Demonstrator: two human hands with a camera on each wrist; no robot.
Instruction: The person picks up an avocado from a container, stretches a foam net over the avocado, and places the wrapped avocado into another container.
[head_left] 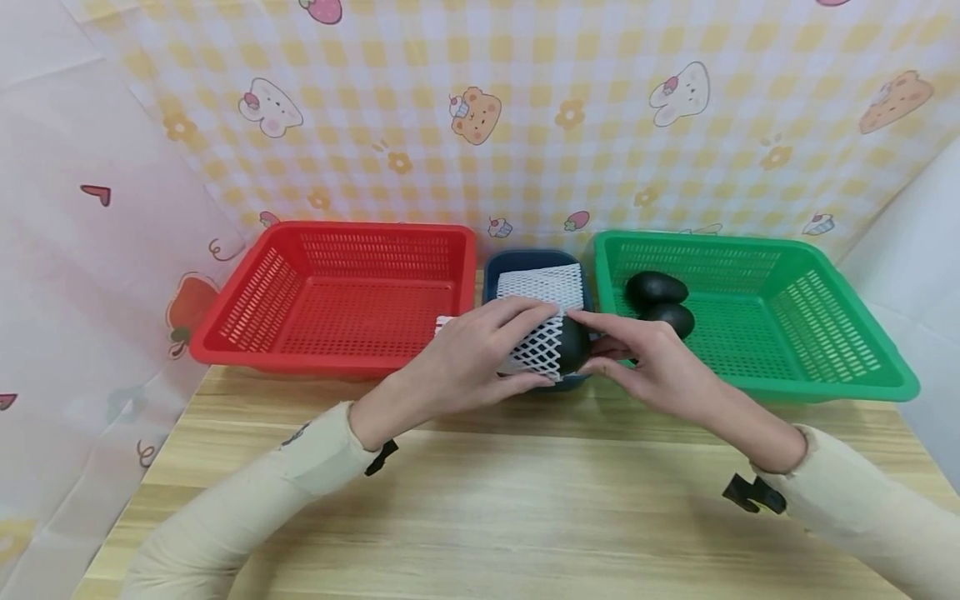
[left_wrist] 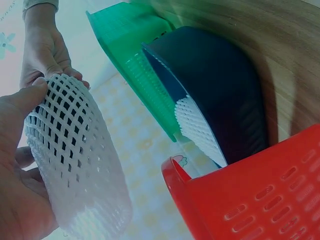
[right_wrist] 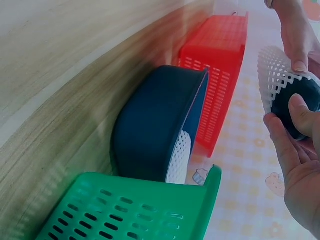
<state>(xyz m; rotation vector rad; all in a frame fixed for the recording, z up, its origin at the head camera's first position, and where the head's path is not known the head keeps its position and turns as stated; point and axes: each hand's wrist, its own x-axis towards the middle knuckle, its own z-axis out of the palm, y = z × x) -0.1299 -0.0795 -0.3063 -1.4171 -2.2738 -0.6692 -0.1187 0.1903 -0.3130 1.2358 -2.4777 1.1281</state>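
Note:
A dark avocado sits partly inside a white foam net sleeve, held above the navy bin. My left hand grips the sleeve from the left, thumb below and fingers over the top. From the right, my right hand pinches the avocado's bare end between thumb and fingers. In the left wrist view the sleeve extends well past the fruit as a loose tube. The right wrist view shows the avocado's dark end poking out of the net.
More white foam nets lie in the navy bin. To its right, a green basket holds dark avocados. A red basket stands at the left. All are on a wooden table before a checked cloth backdrop.

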